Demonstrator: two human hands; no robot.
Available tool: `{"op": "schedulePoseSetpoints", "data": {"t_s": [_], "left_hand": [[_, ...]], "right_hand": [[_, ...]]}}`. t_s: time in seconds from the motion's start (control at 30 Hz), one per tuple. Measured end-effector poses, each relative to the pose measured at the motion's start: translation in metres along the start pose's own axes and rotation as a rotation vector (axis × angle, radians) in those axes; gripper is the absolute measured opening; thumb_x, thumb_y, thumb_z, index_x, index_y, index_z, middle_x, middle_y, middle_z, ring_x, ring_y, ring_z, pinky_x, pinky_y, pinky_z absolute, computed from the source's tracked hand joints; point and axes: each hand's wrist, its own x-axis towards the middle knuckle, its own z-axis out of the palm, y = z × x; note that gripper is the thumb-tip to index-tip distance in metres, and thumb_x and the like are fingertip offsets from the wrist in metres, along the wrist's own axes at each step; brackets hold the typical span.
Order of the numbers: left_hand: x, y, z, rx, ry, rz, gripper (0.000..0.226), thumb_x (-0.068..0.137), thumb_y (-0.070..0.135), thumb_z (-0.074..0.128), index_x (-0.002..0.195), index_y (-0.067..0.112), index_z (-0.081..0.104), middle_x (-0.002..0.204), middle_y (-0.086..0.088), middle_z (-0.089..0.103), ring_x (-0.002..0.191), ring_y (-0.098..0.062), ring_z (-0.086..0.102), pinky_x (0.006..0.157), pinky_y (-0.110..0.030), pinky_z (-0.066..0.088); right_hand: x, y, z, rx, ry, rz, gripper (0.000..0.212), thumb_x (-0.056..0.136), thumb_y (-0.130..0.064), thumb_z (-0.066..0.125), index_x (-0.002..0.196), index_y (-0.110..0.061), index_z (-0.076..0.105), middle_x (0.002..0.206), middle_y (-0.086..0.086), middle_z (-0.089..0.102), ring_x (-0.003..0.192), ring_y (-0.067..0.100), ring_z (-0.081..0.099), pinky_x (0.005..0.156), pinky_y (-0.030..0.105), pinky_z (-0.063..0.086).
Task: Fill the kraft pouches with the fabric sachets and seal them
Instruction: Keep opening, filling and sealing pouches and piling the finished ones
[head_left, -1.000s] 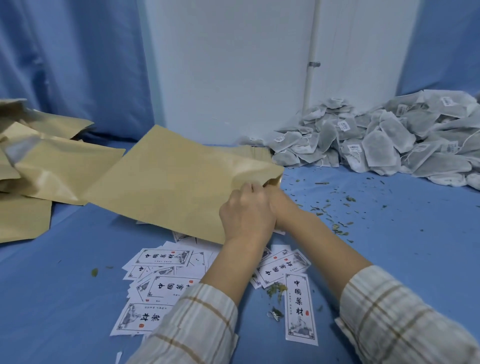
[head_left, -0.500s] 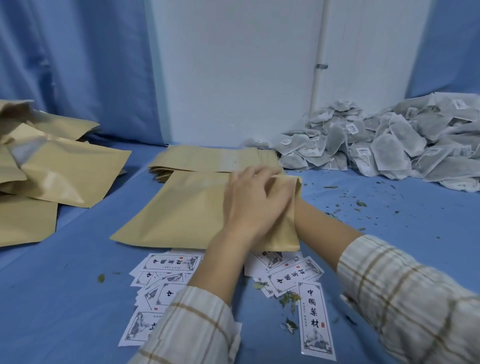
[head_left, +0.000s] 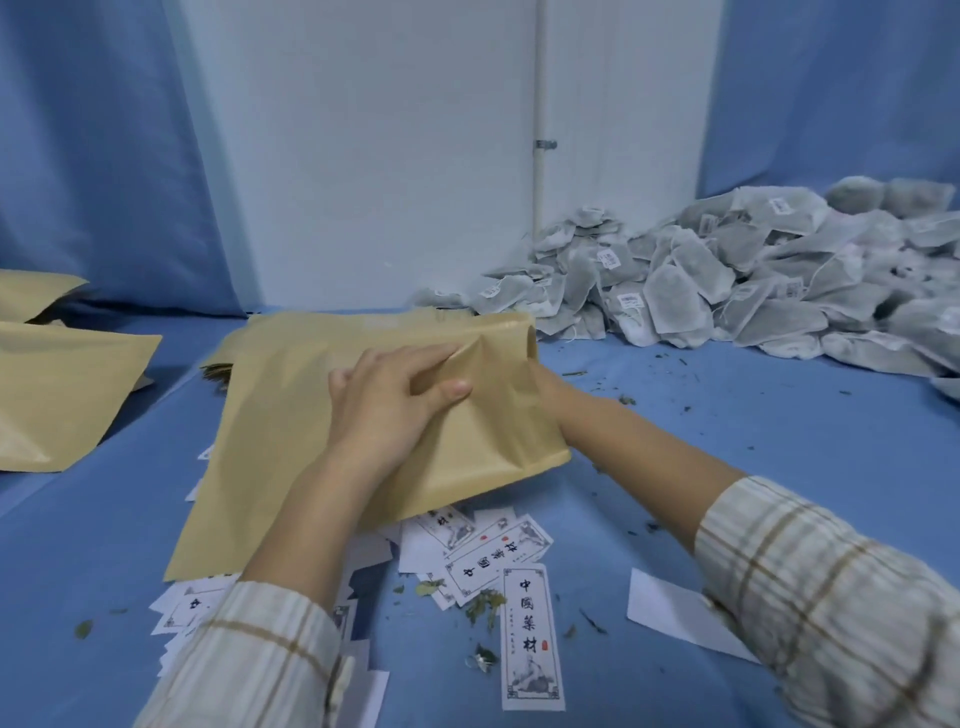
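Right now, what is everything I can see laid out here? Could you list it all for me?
Tan kraft paper pouch: one, held at centre, mouth towards the right.
Stack of flat kraft pouches: count unclear, tan, just behind the held one.
Loose kraft pouches: at least two, tan, far left.
Grey-white fabric sachets: a large heap, back right against the wall.
White printed paper labels: many, black lettering, scattered at front centre.
Green dried leaf bits: scattered over the cloth.
Blue table cloth: one, covers the whole surface.
White wall panel with pipe: behind, between blue curtains.
Left hand: pressing on top of the pouch.
Right hand: hidden inside the pouch mouth; only the forearm shows.
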Motion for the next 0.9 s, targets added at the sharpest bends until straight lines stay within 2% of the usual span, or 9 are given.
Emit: {"op": "schedulePoseSetpoints", "data": {"t_s": [0.13, 0.27, 0.37, 0.47, 0.57, 0.63, 0.77, 0.83, 0.9], "left_hand": [[0.019, 0.033, 0.021, -0.055, -0.063, 0.089, 0.028, 0.081, 0.049, 0.064, 0.104, 0.061, 0.054, 0.114, 0.024, 0.062, 0.110, -0.012, 0.045, 0.073, -0.024, 0.013], [0.039, 0.083, 0.069, -0.106, -0.190, 0.187, 0.025, 0.082, 0.050, 0.062, 0.097, 0.065, 0.049, 0.110, 0.026, 0.061, 0.106, -0.011, 0.043, 0.073, -0.027, 0.013], [0.052, 0.125, 0.116, -0.107, -0.262, 0.262, 0.030, 0.082, 0.052, 0.060, 0.112, 0.057, 0.057, 0.118, 0.024, 0.060, 0.111, -0.011, 0.043, 0.073, -0.028, 0.013], [0.062, 0.162, 0.162, -0.158, -0.304, 0.296, 0.034, 0.082, 0.052, 0.061, 0.116, 0.052, 0.059, 0.123, 0.023, 0.059, 0.118, -0.013, 0.041, 0.078, -0.027, 0.015], [0.070, 0.188, 0.206, -0.171, -0.337, 0.304, 0.035, 0.082, 0.052, 0.061, 0.117, 0.050, 0.059, 0.124, 0.021, 0.059, 0.121, -0.014, 0.042, 0.090, -0.031, 0.022], [0.073, 0.193, 0.221, -0.140, -0.347, 0.306, 0.034, 0.082, 0.054, 0.060, 0.116, 0.052, 0.059, 0.124, 0.022, 0.059, 0.123, -0.014, 0.043, 0.095, -0.035, 0.025], [0.084, 0.212, 0.260, -0.149, -0.378, 0.322, 0.034, 0.081, 0.053, 0.062, 0.115, 0.050, 0.061, 0.124, 0.022, 0.059, 0.121, -0.012, 0.044, 0.099, -0.037, 0.029], [0.087, 0.217, 0.274, -0.220, -0.393, 0.297, 0.035, 0.081, 0.049, 0.064, 0.116, 0.044, 0.064, 0.121, 0.018, 0.061, 0.118, -0.011, 0.047, 0.101, -0.037, 0.033], [0.090, 0.220, 0.284, -0.276, -0.399, 0.255, 0.036, 0.081, 0.047, 0.066, 0.116, 0.040, 0.065, 0.119, 0.017, 0.061, 0.115, -0.008, 0.050, 0.101, -0.035, 0.035]], "right_hand": [[-0.016, 0.013, -0.050, -0.015, 0.132, -0.092, 0.036, 0.103, -0.029, 0.029, 0.074, -0.023, 0.049, 0.060, -0.010, 0.053, 0.053, 0.001, 0.048, 0.042, 0.007, 0.039], [-0.031, 0.037, -0.122, -0.052, 0.369, -0.014, 0.026, 0.099, -0.017, 0.037, 0.077, -0.009, 0.048, 0.060, -0.006, 0.042, 0.047, 0.005, 0.041, 0.031, 0.006, 0.028], [-0.044, 0.058, -0.182, -0.153, 0.523, 0.040, 0.038, 0.100, -0.021, 0.038, 0.062, -0.017, 0.044, 0.059, -0.007, 0.042, 0.048, 0.004, 0.043, 0.044, 0.014, 0.035], [-0.063, 0.084, -0.233, -0.356, 0.625, -0.043, 0.037, 0.098, -0.022, 0.042, 0.061, -0.026, 0.044, 0.059, -0.008, 0.044, 0.055, 0.003, 0.039, 0.052, 0.008, 0.033], [-0.079, 0.115, -0.275, -0.536, 0.644, -0.099, 0.019, 0.091, -0.023, 0.053, 0.101, -0.036, 0.061, 0.078, -0.007, 0.061, 0.072, 0.008, 0.053, 0.061, 0.020, 0.040], [-0.083, 0.127, -0.285, -0.595, 0.629, -0.111, 0.045, 0.087, -0.019, 0.056, 0.129, -0.033, 0.050, 0.092, -0.005, 0.064, 0.083, 0.011, 0.054, 0.066, 0.025, 0.039], [-0.078, 0.146, -0.318, -0.822, 0.638, -0.115, 0.036, 0.088, -0.019, 0.051, 0.124, -0.025, 0.054, 0.104, 0.003, 0.061, 0.099, 0.022, 0.054, 0.072, 0.030, 0.037], [-0.074, 0.157, -0.336, -1.084, 0.768, -0.087, 0.036, 0.088, -0.021, 0.043, 0.121, -0.019, 0.057, 0.107, 0.007, 0.060, 0.103, 0.027, 0.050, 0.077, 0.032, 0.031], [-0.071, 0.164, -0.352, -1.242, 0.908, 0.101, 0.040, 0.084, -0.023, 0.044, 0.123, -0.015, 0.052, 0.121, 0.010, 0.053, 0.116, 0.030, 0.042, 0.095, 0.036, 0.026]]}}
